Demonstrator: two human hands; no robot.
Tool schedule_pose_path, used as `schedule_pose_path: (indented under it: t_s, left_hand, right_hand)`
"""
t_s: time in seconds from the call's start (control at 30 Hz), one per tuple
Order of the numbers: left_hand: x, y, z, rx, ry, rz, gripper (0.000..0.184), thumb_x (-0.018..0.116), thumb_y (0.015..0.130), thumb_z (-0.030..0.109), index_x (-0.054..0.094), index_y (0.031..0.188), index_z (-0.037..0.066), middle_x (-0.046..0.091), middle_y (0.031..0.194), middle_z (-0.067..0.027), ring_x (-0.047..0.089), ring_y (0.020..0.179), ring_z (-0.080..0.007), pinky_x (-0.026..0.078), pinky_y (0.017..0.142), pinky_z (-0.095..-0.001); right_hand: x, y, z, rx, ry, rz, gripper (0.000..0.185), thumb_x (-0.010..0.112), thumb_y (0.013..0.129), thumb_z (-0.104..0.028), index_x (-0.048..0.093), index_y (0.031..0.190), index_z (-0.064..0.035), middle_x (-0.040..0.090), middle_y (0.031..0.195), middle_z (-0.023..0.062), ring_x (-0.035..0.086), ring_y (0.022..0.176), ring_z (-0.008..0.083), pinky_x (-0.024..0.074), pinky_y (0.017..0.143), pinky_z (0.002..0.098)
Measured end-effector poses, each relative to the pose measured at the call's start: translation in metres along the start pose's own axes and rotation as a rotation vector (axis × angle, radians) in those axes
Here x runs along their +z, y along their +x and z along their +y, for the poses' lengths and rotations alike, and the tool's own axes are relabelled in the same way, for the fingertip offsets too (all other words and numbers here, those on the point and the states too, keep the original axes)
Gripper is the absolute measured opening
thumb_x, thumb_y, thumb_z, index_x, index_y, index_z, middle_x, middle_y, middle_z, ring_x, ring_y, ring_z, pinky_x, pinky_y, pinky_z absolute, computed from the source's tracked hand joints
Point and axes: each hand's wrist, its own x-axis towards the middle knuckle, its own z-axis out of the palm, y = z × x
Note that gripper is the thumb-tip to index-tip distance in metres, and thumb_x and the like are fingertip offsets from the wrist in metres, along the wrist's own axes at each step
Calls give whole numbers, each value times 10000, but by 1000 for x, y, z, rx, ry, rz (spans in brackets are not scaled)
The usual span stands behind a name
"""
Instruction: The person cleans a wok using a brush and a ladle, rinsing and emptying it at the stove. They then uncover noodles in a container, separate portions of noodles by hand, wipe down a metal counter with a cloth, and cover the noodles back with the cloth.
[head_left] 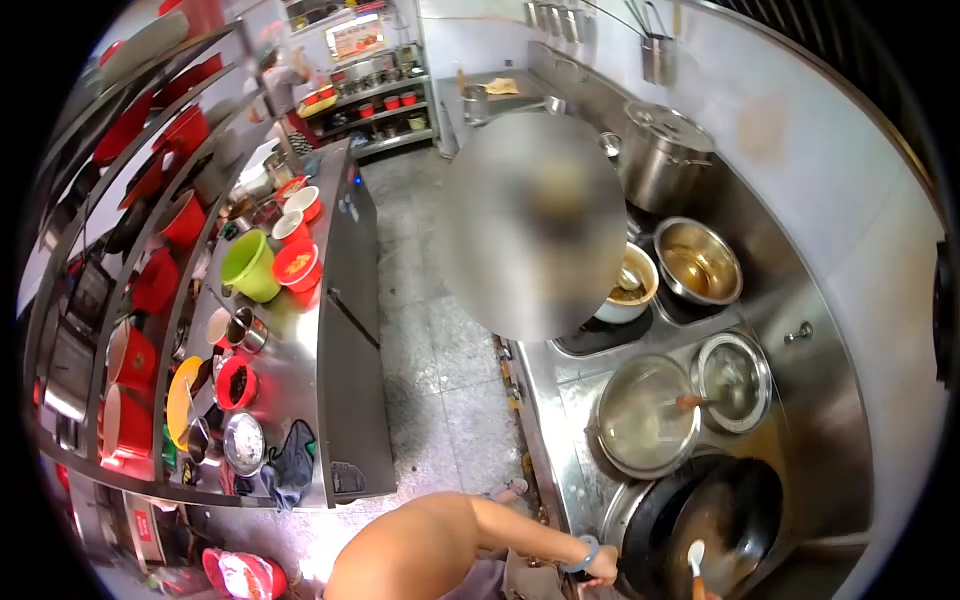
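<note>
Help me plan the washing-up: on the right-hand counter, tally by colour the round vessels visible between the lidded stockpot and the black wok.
White pot: 1
Silver-grey bowls: 3
Total: 4 visible; the blurred patch may hide more.

i'm holding a wooden-handled, white-headed utensil (697, 556) angled over my wide black wok (752, 492), which is sitting before me, its brownish inside gleaming.
</note>
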Motion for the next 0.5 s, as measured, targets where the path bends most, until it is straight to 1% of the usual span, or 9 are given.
schedule_pose_path:
  t_s: [0.03,0.1,0.13,0.17,0.2,0.27,0.33,0.43,0.5]
  left_hand:
    - [2,1,2,36,44,19,167,595,660,46,520,529,-23,506,477,-103,516,396,-207,433,356,-350]
    - [10,-10,23,0,137,43,172,600,717,85,587,607,-48,560,523,-116,552,430,-172,464,371,-302]
    - [11,-16,37,-79,83,43,116,644,686,60,587,633,-27,570,547,-103,567,457,-193,452,402,-315]
    - [-19,0,34,-163,-14,119,158,639,701,61,564,620,-53,550,529,-102,552,431,-197,444,379,-314]
    - [24,-2,41,-81,78,59,186,625,713,53,540,588,-54,535,514,-108,535,410,-192,445,373,-314]
    - [8,10,35,-83,62,56,198,609,721,39,516,559,-29,506,494,-97,509,397,-170,444,366,-310]
    - [19,14,45,-83,15,26,240,586,755,41,489,536,33,485,477,-39,477,382,-122,413,366,-265]
    - [8,10,62,-55,-23,-18,226,580,750,19,487,544,36,481,491,-45,465,404,-125,406,379,-276]
    - [23,33,76,-43,-20,-30,215,576,758,31,493,559,28,477,503,-43,464,414,-127,399,380,-276]
  right_hand:
    - [-4,1,-2,-45,25,-14,451,649,804,-368,594,1022,23,616,845,125,538,696,178,447,647,297]
    - [1,13,-14,-132,336,-8,190,642,805,-152,618,859,29,605,680,68,510,595,118,392,529,255]
    - [-5,13,-20,-55,195,67,223,638,821,-193,631,894,17,618,710,94,528,618,107,418,559,252]
    - [-8,43,-51,-223,98,193,283,629,795,-175,610,1032,-21,643,940,165,632,847,254,472,733,316]
    - [-21,-3,-12,76,79,197,284,634,785,-184,616,1033,-46,635,977,155,625,884,274,474,755,327]
    - [-23,16,3,-73,-20,286,310,649,760,-216,620,1030,-67,639,915,162,616,865,311,479,746,351]
    - [-31,7,6,15,-69,345,312,645,757,-221,618,1035,-83,639,881,162,611,834,327,481,717,369]
    - [-37,16,-15,-3,-98,400,298,646,753,-233,624,1015,-93,640,883,152,606,833,326,479,722,380]
    - [-52,29,0,5,-118,390,287,647,751,-241,630,997,-93,639,887,152,604,838,324,477,728,379]
